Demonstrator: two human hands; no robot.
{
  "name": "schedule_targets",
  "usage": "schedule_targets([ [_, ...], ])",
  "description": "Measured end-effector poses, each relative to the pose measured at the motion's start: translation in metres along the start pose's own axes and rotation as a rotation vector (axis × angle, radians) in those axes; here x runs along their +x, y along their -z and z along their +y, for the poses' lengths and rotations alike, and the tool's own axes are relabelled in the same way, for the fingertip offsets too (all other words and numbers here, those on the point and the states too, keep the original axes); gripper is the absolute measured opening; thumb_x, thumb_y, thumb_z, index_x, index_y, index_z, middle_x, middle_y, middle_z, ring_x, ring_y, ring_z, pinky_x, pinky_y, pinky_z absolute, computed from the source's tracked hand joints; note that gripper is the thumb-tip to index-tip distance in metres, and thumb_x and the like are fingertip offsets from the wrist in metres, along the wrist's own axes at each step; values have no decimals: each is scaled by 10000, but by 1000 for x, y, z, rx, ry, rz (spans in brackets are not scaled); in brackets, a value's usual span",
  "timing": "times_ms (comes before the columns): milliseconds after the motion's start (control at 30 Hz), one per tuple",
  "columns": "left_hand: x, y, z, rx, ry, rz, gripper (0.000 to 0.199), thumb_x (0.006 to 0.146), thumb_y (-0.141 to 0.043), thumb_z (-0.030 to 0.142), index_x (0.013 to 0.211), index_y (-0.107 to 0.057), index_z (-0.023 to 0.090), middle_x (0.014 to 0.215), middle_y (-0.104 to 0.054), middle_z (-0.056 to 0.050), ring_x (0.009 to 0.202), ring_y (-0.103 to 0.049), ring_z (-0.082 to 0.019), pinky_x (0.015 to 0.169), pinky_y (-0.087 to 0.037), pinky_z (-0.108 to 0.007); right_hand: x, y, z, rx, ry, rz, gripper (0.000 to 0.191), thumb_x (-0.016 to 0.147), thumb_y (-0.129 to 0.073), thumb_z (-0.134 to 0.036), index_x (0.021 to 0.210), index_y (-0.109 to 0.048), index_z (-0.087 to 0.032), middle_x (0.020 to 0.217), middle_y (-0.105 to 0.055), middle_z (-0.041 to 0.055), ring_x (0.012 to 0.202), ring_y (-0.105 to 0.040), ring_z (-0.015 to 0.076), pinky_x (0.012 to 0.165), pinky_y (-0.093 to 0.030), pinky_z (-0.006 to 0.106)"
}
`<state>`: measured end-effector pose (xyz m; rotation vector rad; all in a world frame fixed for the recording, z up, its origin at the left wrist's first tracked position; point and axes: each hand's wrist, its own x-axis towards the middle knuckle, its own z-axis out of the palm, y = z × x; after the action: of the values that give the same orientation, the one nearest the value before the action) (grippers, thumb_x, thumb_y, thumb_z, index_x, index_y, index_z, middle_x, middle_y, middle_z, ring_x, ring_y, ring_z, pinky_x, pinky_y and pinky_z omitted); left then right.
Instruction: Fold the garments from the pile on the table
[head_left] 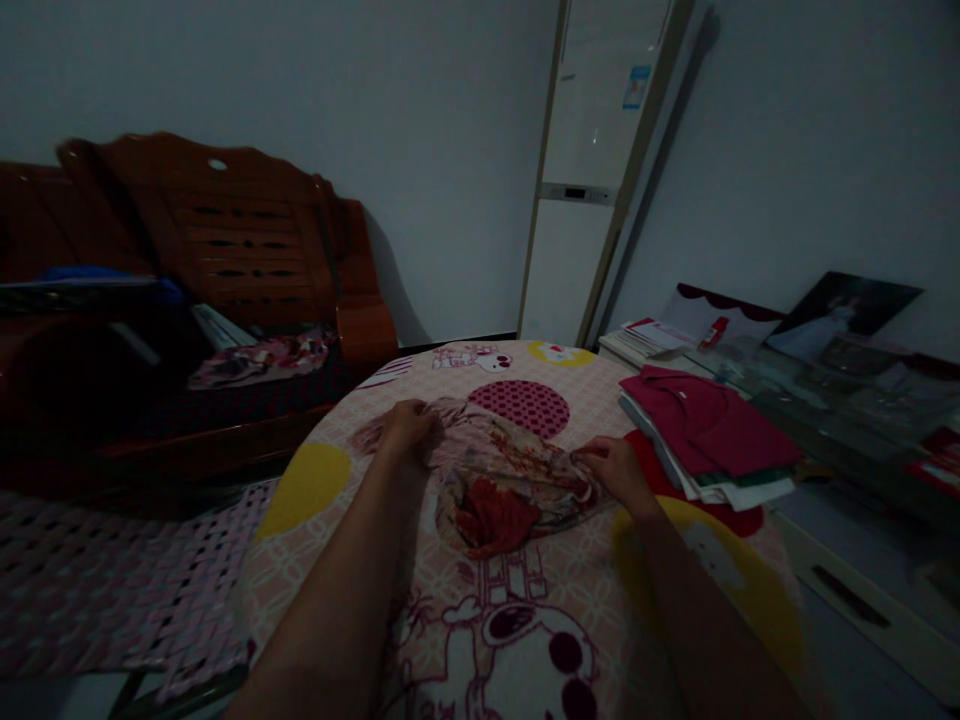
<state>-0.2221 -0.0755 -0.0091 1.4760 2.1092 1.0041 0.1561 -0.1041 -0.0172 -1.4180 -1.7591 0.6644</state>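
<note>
A crumpled, patterned piece of thin cloth (517,465), pinkish with a red-orange patch, lies on the round table (307,490) with its printed cover. At its far left part, my left hand (409,428) has its fingers closed on the pink fabric. The right edge of the cloth is pinched between the thumb and fingers of my right hand (611,468). I cannot make out what kind of garment or cloth it is. Just right of my right hand sits a stack of folded clothes (705,420), with a dark pink one on top.
A wooden bench (247,240) with a bundled cloth (262,360) on its seat stands at the left. A woven seat (112,580) is near the table's left side. On the right is a glass-topped cabinet (810,400) with papers and a photo (832,310). A tall white appliance (585,150) stands behind.
</note>
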Motion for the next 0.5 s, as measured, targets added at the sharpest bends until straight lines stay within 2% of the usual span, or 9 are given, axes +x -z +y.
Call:
schedule_targets([
  [67,0,4,3,-266,18,16,130,661,-620,278,737,-623,172,571,-599,11,546,-575,-154,512,-414,-220,3,6,6,79,-45,122,243,692,-692,-410,687,-711,-168,539,-643,5,508,-561,159,487,-386,253],
  [167,-6,11,15,-577,-50,86,193,599,-637,276,762,-613,176,575,-566,39,496,-509,-115,474,-386,-198,4,16,12,169,-112,354,321,698,-702,-481,696,-698,-161,477,-576,-20,445,-488,138,445,-354,250],
  [233,-12,14,28,-731,-111,90,228,586,-642,281,788,-605,181,605,-566,43,509,-503,-104,478,-389,-189,2,20,10,253,-122,368,348,698,-698,-510,678,-690,-163,494,-580,-18,456,-492,133,447,-362,245],
  [300,-17,16,40,-867,-135,24,227,587,-628,269,794,-585,188,600,-542,51,501,-486,-99,471,-379,-186,-4,23,2,369,-129,175,342,685,-705,-503,675,-695,-161,525,-602,-11,467,-509,128,453,-377,236],
  [400,-23,15,52,-1052,-203,-125,166,559,-575,202,721,-545,188,620,-531,36,532,-491,-105,489,-389,-198,-15,22,-16,498,-178,-285,324,650,-745,-444,760,-741,-139,552,-621,-6,425,-477,97,414,-345,209],
  [433,-24,14,55,-1103,-244,-181,145,538,-558,178,680,-530,184,642,-540,23,562,-505,-111,509,-404,-207,-18,21,-21,526,-194,-395,338,641,-756,-426,808,-755,-132,566,-628,-4,406,-456,82,396,-321,198],
  [467,-25,12,57,-1144,-286,-241,126,519,-545,162,641,-515,179,665,-549,10,596,-519,-117,534,-420,-217,-20,20,-25,562,-200,-454,361,637,-760,-418,855,-763,-131,590,-643,0,394,-442,72,384,-304,190],
  [500,-26,10,60,-1176,-320,-300,108,506,-537,153,606,-502,176,680,-553,-2,623,-528,-125,557,-431,-227,-21,18,-29,611,-193,-460,383,641,-757,-421,897,-765,-136,633,-667,10,393,-445,67,380,-303,186],
])
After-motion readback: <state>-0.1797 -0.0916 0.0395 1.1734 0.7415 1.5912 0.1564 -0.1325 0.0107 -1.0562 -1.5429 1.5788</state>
